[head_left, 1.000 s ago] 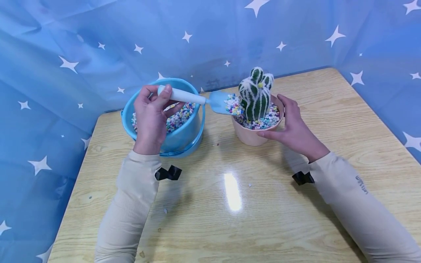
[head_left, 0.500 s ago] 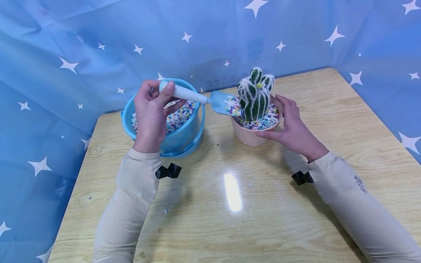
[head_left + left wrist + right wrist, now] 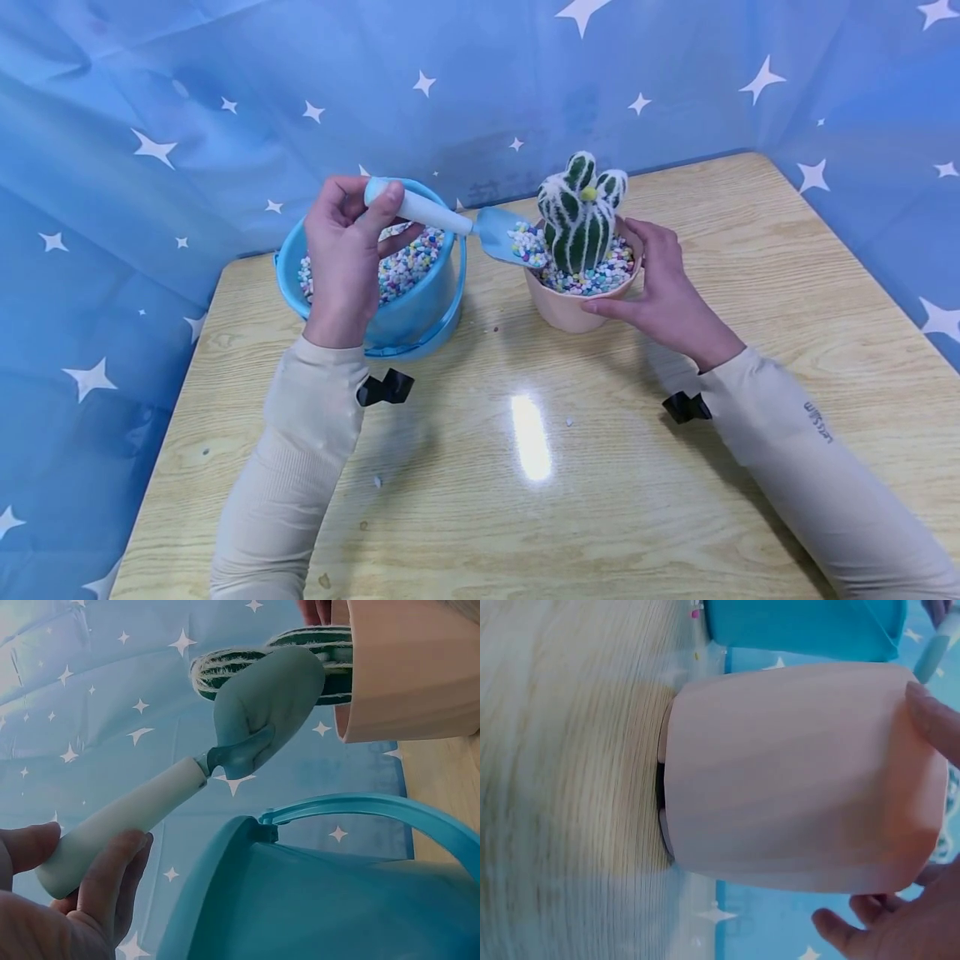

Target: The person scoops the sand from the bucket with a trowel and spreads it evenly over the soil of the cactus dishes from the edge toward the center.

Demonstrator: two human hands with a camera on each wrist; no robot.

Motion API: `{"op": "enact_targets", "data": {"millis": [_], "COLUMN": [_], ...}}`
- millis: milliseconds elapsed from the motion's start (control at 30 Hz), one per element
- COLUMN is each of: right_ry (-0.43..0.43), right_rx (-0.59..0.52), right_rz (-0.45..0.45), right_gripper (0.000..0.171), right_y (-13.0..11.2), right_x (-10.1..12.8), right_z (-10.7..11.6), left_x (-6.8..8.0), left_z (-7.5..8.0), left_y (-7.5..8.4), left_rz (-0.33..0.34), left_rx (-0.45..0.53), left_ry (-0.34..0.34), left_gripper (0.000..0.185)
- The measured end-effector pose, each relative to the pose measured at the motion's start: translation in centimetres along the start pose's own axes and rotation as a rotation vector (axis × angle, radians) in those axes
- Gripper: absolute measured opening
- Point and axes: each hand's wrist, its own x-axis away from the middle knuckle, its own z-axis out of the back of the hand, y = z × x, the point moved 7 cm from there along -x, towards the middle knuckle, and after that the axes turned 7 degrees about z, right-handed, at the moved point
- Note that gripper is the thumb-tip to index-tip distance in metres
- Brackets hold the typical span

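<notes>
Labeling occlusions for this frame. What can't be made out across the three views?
- Head view: base of the cactus, buried in pebbles; far wall of the pink pot, behind the cactus.
- Head view: bottom of the blue bucket, hidden by the left hand.
- Left wrist view: the load on the trowel; only its underside shows.
- Right wrist view: pot contents out of sight; right hand cut by the edge; table blurred.

Bucket [image 3: 420, 308] left of pot [image 3: 570, 308], cactus [image 3: 579, 218] in pot.

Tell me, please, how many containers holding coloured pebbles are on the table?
2: the blue bucket at the left, and the pink pot with the cactus to its right.
</notes>
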Motion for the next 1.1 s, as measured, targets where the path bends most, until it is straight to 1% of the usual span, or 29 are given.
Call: {"op": "enact_targets", "data": {"millis": [200, 333, 467, 567, 600, 700, 833, 900, 1033, 1100], "right_ry": [-0.039, -0.041, -0.038, -0.052, -0.054, -0.045, -0.022, -0.029, -0.059, -0.058], "right_rx": [-0.018, -0.006, 0.004, -0.003, -0.007, -0.007, 0.024, 0.040, 0.029, 0.023], "right_rz": [-0.036, -0.030, -0.041, -0.064, -0.068, -0.058, -0.027, -0.016, -0.019, -0.025], "right_gripper": [0.109, 0.109, 0.113, 0.116, 0.116, 0.115, 0.115, 0.116, 0.116, 0.116], "right_y": [-0.1, -0.2, -0.1, 0.0, 0.1, 0.1, 0.2, 0.2, 0.2, 0.2], "right_x": [0.2, 0.3, 0.3, 0.3, 0.4, 0.3, 0.2, 0.1, 0.2, 0.2], "right_z": [-0.1, 0.0, 0.0, 0.0, 0.0, -0.1, -0.1, -0.2, -0.2, -0.2], "left_x": [-0.1, -0.1, -0.1, -0.1, -0.1, -0.2, -0.1, -0.1, -0.1, -0.1], "left_z": [-0.2, -0.3, -0.4, -0.6, -0.7, -0.9, -1.0, -1.0, -1.1, -1.1], "left_y": [0.3, 0.5, 0.7, 0.8, 0.9, 1.0, 1.1, 1.1, 1.2, 1.2], "left_rz": [-0.018, -0.075, -0.089, -0.075, -0.085, -0.095, -0.112, -0.121, -0.133, -0.136], "left_rx": [-0.031, -0.061, -0.073, -0.071, -0.081, -0.108, -0.144, -0.156, -0.169, -0.171], "left_ry": [0.015, -0.001, 0.004, 0.011, 0.005, -0.001, -0.005, -0.005, -0.011, -0.013], "left_gripper": [0.016, 0.015, 0.017, 0.019, 0.019, 0.022, 0.028, 0.029, 0.028, 0.028]}}
